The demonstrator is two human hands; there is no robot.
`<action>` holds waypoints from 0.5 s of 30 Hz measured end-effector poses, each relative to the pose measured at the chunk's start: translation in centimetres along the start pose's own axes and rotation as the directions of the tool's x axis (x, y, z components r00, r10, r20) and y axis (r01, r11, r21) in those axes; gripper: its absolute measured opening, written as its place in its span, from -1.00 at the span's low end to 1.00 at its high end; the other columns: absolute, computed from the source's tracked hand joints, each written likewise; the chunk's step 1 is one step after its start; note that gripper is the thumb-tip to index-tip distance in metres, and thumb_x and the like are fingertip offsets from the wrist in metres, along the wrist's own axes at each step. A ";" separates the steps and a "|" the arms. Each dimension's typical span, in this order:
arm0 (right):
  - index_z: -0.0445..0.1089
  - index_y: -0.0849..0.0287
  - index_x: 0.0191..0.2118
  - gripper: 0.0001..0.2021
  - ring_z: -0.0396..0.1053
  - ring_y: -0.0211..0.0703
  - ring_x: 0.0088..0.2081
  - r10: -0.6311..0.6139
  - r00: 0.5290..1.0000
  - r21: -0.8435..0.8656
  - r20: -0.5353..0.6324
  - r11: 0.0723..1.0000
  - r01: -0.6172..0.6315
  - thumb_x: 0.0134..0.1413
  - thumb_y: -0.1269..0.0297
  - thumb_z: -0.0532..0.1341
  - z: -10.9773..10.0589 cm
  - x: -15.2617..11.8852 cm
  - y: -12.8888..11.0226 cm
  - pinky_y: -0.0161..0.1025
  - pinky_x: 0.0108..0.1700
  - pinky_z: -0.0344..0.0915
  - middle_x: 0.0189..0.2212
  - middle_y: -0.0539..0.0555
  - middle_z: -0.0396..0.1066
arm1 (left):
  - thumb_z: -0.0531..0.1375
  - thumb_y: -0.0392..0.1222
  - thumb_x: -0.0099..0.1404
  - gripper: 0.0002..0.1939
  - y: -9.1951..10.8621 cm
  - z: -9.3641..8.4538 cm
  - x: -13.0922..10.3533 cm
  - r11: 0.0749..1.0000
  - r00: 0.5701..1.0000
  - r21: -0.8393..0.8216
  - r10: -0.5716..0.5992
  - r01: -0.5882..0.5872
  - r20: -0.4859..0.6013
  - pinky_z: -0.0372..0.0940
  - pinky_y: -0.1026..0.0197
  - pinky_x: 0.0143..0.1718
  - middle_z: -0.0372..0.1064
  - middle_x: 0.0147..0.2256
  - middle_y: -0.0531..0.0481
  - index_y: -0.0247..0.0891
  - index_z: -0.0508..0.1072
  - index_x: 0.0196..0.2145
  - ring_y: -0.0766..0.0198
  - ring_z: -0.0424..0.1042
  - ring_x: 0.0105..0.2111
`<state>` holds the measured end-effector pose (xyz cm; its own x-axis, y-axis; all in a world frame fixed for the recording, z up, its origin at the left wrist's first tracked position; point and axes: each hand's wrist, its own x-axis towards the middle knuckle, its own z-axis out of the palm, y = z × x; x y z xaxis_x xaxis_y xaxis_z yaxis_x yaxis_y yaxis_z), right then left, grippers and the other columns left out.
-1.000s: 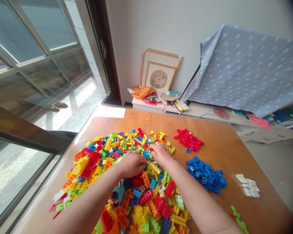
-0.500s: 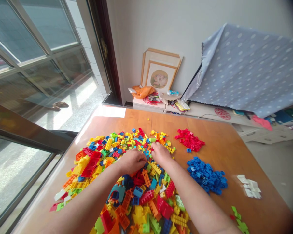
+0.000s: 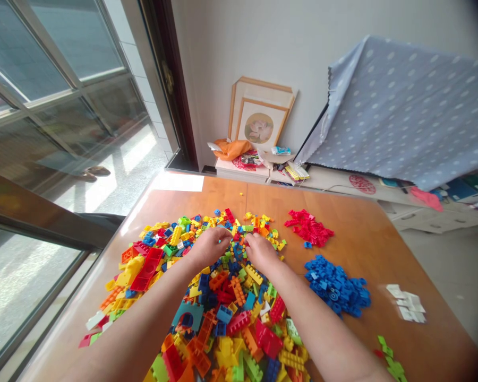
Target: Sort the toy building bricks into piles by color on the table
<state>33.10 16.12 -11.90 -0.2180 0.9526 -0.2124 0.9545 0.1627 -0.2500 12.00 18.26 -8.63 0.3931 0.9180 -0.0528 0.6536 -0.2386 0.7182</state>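
A large mixed heap of coloured toy building bricks spreads over the table. Over the far half of it is my left hand, fingers curled downward and closed. Just to its right, a small gap away, my right hand reaches in among small bricks with its fingers bent together. Whatever either hand pinches is hidden by the fingers. A long red brick and a yellow piece lie left of my left hand. Beyond my right hand rest a pile of red bricks and a pile of blue bricks.
White bricks and green bricks lie in small groups on the right of the wooden table. A white sheet is at the far left corner. Behind stands a low cabinet with picture frames.
My left hand has moved up and slightly left, away from me, uncovering bricks beneath it. My right hand has barely moved.
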 end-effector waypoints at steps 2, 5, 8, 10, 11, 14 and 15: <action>0.41 0.11 -0.11 -0.83 0.40 -0.10 -0.18 0.018 1.000 -0.011 0.008 1.000 -0.018 0.25 0.41 0.12 -0.1 0.1 -0.2 -0.24 -0.18 0.15 -0.16 0.12 0.44 | 0.09 -0.14 0.37 -0.73 0.0 0.1 0.0 1.000 1.000 0.024 0.012 -0.012 0.003 0.32 0.27 -0.20 0.56 -0.28 -0.01 -0.20 0.60 -0.23 0.22 0.49 -0.26; 0.42 0.13 -0.11 -0.81 0.41 -0.07 -0.18 0.073 0.997 -0.012 0.019 0.997 -0.072 0.20 0.44 0.13 -0.1 0.3 -0.5 -0.23 -0.19 0.17 -0.16 0.15 0.45 | 0.09 -0.15 0.37 -0.74 0.2 0.4 -0.3 0.995 0.998 0.086 0.052 -0.055 0.034 0.31 0.26 -0.20 0.55 -0.29 -0.03 -0.21 0.58 -0.28 0.22 0.48 -0.27; 0.44 0.15 -0.13 -0.80 0.43 -0.04 -0.18 0.108 0.994 0.023 0.018 0.994 -0.109 0.16 0.45 0.15 0.0 0.5 -0.8 -0.21 -0.19 0.18 -0.15 0.19 0.46 | 0.12 -0.22 0.33 -0.79 0.7 0.8 -0.7 0.980 0.992 0.165 0.098 -0.109 0.077 0.29 0.23 -0.17 0.54 -0.29 -0.03 -0.19 0.57 -0.30 0.20 0.46 -0.26; 0.46 0.16 -0.17 -0.82 0.43 -0.04 -0.20 0.116 0.993 0.050 0.014 0.992 -0.116 0.15 0.46 0.16 0.1 0.7 -0.9 -0.20 -0.19 0.19 -0.17 0.19 0.47 | 0.14 -0.26 0.29 -0.81 1.2 1.3 -0.9 0.963 0.985 0.226 0.125 -0.149 0.119 0.28 0.20 -0.15 0.53 -0.31 -0.03 -0.17 0.58 -0.30 0.18 0.43 -0.25; 0.46 0.16 -0.19 -0.84 0.43 -0.06 -0.21 0.116 0.993 0.062 0.012 0.991 -0.117 0.15 0.45 0.16 0.1 0.8 -0.8 -0.21 -0.20 0.20 -0.19 0.18 0.48 | 0.14 -0.26 0.28 -0.81 1.5 1.6 -1.0 0.951 0.981 0.259 0.134 -0.167 0.142 0.27 0.18 -0.15 0.52 -0.32 -0.03 -0.16 0.58 -0.30 0.16 0.42 -0.25; 0.47 0.15 -0.24 -0.89 0.41 -0.13 -0.24 0.117 0.993 0.145 -0.004 0.983 -0.115 0.14 0.42 0.19 0.1 0.7 -0.1 -0.25 -0.21 0.22 -0.25 0.11 0.48 | 0.15 -0.25 0.27 -0.81 2.2 2.7 -0.9 0.916 0.963 0.333 0.158 -0.226 0.217 0.26 0.13 -0.15 0.51 -0.30 -0.07 -0.14 0.59 -0.31 0.10 0.40 -0.22; 0.46 0.15 -0.26 -0.91 0.40 -0.16 -0.27 0.141 0.990 0.266 -0.018 0.955 -0.131 0.12 0.40 0.22 0.1 0.5 0.4 -0.27 -0.24 0.23 -0.29 0.07 0.48 | 0.16 -0.25 0.27 -0.81 2.4 3.0 -0.8 0.907 0.957 0.343 0.165 -0.243 0.239 0.26 0.11 -0.14 0.51 -0.29 -0.08 -0.14 0.60 -0.30 0.09 0.39 -0.21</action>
<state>33.33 16.63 -12.17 -0.0776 0.9705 -0.2283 0.8859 -0.0379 -0.4623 15.19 16.04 -8.96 0.6390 0.7630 -0.0978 0.7196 -0.5479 0.4266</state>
